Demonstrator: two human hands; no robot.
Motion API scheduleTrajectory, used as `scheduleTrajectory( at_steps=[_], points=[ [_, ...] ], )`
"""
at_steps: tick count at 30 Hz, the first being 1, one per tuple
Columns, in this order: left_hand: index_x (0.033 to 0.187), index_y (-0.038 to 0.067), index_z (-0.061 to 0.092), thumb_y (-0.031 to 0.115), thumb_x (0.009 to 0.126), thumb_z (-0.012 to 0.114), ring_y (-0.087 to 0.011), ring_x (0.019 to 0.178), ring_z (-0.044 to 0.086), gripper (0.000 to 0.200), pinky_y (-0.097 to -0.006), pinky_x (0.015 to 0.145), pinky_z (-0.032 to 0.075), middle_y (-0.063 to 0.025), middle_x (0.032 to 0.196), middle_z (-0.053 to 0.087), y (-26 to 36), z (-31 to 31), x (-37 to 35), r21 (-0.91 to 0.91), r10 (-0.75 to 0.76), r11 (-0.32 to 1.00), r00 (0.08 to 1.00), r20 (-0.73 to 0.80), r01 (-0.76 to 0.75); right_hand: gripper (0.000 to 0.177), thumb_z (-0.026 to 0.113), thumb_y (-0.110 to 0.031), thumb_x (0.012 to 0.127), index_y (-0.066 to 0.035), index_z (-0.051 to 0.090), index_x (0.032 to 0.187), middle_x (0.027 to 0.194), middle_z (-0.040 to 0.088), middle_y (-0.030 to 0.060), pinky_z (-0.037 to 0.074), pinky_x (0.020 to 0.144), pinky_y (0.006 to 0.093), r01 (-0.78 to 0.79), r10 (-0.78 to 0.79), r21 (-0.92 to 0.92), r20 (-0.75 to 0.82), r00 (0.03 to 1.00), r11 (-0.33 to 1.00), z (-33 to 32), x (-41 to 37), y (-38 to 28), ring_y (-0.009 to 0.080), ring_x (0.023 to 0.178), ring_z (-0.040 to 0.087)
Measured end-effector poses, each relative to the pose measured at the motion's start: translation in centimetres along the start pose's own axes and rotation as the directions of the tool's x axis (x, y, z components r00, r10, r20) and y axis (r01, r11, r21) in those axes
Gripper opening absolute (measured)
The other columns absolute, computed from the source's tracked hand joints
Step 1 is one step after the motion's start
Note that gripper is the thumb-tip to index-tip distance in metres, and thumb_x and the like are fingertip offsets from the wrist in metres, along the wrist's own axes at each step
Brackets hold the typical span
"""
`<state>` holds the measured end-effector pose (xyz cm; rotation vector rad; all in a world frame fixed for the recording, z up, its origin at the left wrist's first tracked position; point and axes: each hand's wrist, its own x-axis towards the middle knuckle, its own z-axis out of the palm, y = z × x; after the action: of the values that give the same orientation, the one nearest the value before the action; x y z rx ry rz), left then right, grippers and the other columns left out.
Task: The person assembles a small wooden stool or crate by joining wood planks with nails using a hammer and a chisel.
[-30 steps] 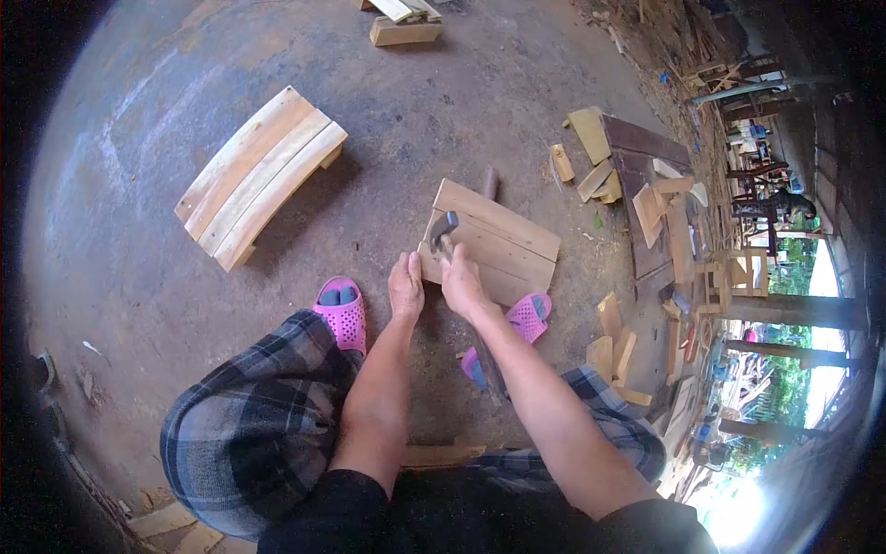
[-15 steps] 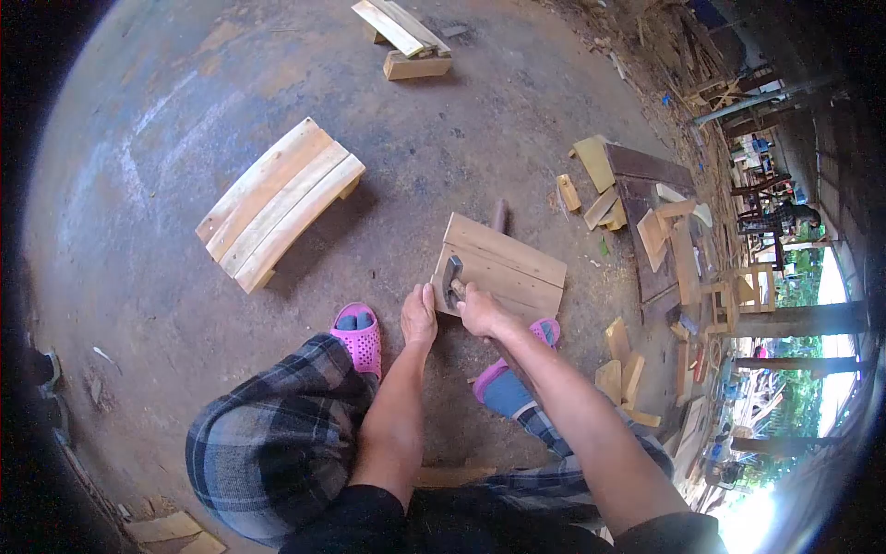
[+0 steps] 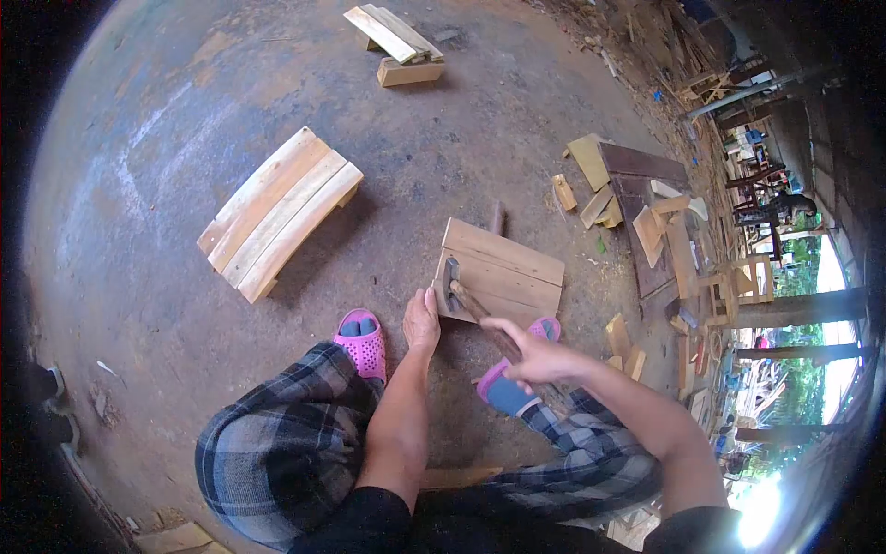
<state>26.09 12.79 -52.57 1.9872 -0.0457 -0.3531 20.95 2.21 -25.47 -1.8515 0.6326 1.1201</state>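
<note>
Dusty concrete workshop floor [image 3: 138, 185], pale slatted wooden panel [image 3: 508, 268] lying flat by pink sandals [image 3: 360, 337], slats already joined; left hand [image 3: 422, 321] at its near edge, grip unclear; right hand [image 3: 540, 362] closed around wooden-handled steel hammer [image 3: 451, 275], head resting on the slats.

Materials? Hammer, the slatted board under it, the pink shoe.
Dark-headed hammer: dull grey head, likely steel; the brown handle looks wooden.
Pale slatted board: bare, unfinished wood, with visible grain and plank seams.
Pink perforated clog: probably moulded plastic or rubber, judging by its uniform colour and punched holes.
</note>
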Motion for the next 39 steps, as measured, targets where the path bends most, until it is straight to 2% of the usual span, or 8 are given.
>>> scheduleTrajectory(
  at_steps=[3,5,8,9,13,16,37,39],
  points=[
    [0.097,0.004,0.054,0.039,0.100,0.034,-0.0439,0.095,0.056,0.041,-0.0520,0.081,0.044,-0.0244,0.097,0.060,0.3,-0.3,-0.2,0.006,-0.013,1.000,0.999,0.032,0.013,0.063,0.062,0.000,0.079,-0.007,0.035,0.136,0.094,0.058,0.0165,0.055,0.056,0.0314,0.060,-0.065,0.127,0.034,0.997,0.990,1.3,-3.4,3.0,0.0186,0.075,0.063],
    [0.098,0.003,0.055,0.038,0.100,0.035,-0.0431,0.097,0.056,0.040,-0.0511,0.083,0.044,-0.0238,0.100,0.060,-0.5,-0.1,0.4,0.040,-0.012,0.999,0.994,0.113,0.008,0.056,0.064,0.001,0.077,-0.007,0.045,0.129,0.105,0.056,0.0134,0.054,0.075,0.0330,0.515,-0.559,-0.221,-0.255,0.789,0.828,2.8,-5.0,4.7,0.0187,0.102,0.057],
    [0.102,0.003,0.055,0.038,0.100,0.035,-0.0430,0.098,0.056,0.040,-0.0509,0.084,0.044,-0.0239,0.102,0.059,-0.3,-0.2,0.3,0.071,-0.026,0.997,0.994,0.105,0.019,0.047,0.066,0.000,0.077,-0.007,0.053,0.121,0.113,0.055,0.0128,0.049,0.089,0.0353,0.392,-0.365,-0.098,-0.617,0.697,0.915,6.7,-8.4,1.6,0.0227,0.115,0.050],
    [0.105,0.003,0.056,0.037,0.100,0.035,-0.0434,0.098,0.056,0.040,-0.0510,0.084,0.044,-0.0245,0.102,0.059,-0.2,-0.4,0.3,0.076,-0.008,0.997,0.995,0.102,0.000,0.034,0.069,-0.002,0.076,-0.004,0.060,0.109,0.111,0.057,0.0140,0.049,0.087,0.0359,0.362,-0.491,-0.341,-0.705,0.512,0.867,7.8,-7.7,2.5,0.0264,0.108,0.056],
    [0.103,0.003,0.055,0.037,0.100,0.035,-0.0434,0.099,0.055,0.040,-0.0511,0.084,0.044,-0.0244,0.102,0.059,0.1,-0.1,0.0,0.082,0.032,0.996,0.999,0.033,-0.034,0.014,0.072,0.002,0.075,-0.001,0.063,0.085,0.094,0.063,0.0139,0.052,0.074,0.0331,0.446,-0.518,-0.444,-0.854,0.053,0.777,9.8,-4.0,4.9,0.0262,0.084,0.065],
    [0.100,0.004,0.054,0.038,0.100,0.035,-0.0438,0.097,0.056,0.039,-0.0519,0.082,0.044,-0.0241,0.099,0.060,-0.3,-0.2,0.3,0.136,-0.010,0.991,0.991,0.133,-0.008,0.012,0.070,0.003,0.076,0.000,0.062,0.085,0.085,0.065,0.0133,0.053,0.069,0.0318,0.392,-0.544,-0.531,-0.834,-0.089,0.751,8.8,-2.8,3.8,0.0259,0.074,0.065],
    [0.092,0.004,0.049,0.036,0.101,0.033,-0.0458,0.088,0.057,0.037,-0.0537,0.074,0.044,-0.0248,0.090,0.060,-0.2,0.4,-0.3,0.149,0.125,0.980,0.991,0.047,-0.131,0.012,0.064,-0.001,0.082,-0.003,0.054,0.076,0.070,0.055,0.0113,0.044,0.053,0.0395,0.389,-0.460,-0.412,-0.888,0.033,0.824,3.1,-2.5,-3.7,0.0302,0.059,0.056],
    [0.102,0.005,0.055,0.039,0.101,0.031,-0.0458,0.097,0.056,0.041,-0.0525,0.081,0.044,-0.0264,0.099,0.061,-0.2,0.1,0.1,0.220,-0.044,0.976,0.986,0.159,0.008,0.012,0.064,-0.003,0.082,-0.004,0.055,0.075,0.071,0.055,0.0110,0.044,0.053,0.0395,0.381,-0.469,-0.424,-0.883,0.027,0.821,4.1,-2.6,-2.8,0.0300,0.060,0.056]
  ],
)
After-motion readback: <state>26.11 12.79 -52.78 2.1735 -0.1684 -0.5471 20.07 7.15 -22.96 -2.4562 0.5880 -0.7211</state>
